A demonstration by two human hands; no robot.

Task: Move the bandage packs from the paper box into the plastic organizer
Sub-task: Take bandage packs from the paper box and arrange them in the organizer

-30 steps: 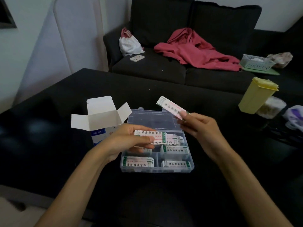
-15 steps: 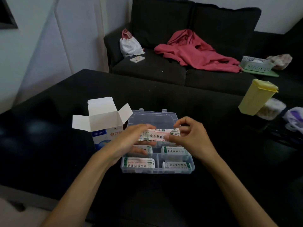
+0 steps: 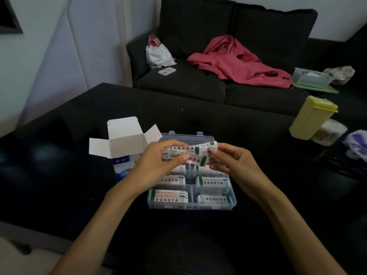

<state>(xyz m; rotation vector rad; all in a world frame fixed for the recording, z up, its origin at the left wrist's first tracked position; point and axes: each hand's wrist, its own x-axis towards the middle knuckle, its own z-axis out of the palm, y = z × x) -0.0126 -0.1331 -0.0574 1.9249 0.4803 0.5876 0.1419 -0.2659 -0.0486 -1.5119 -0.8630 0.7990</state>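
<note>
Both hands meet at frame centre, above the far half of the plastic organizer (image 3: 191,203). Left hand (image 3: 158,165) and right hand (image 3: 234,165) each pinch a small sheaf of bandage packs (image 3: 190,153) with curled fingers, the strips fanned between them; how many strips cannot be told. Organizer sits open on the dark worktop (image 3: 218,120), lid lying back toward the upper frame. Loaded packs (image 3: 168,196) lie flat in its near compartments, lower centre; the far compartments are partly hidden under the hands. Paper box (image 3: 123,147) stands just left of the organizer, flaps open, touching or nearly touching its left wall. Yellow container (image 3: 311,118) at right edge of the worktop. Sofa (image 3: 198,84) across the upper frame, red garment (image 3: 238,64) draped on it
</note>
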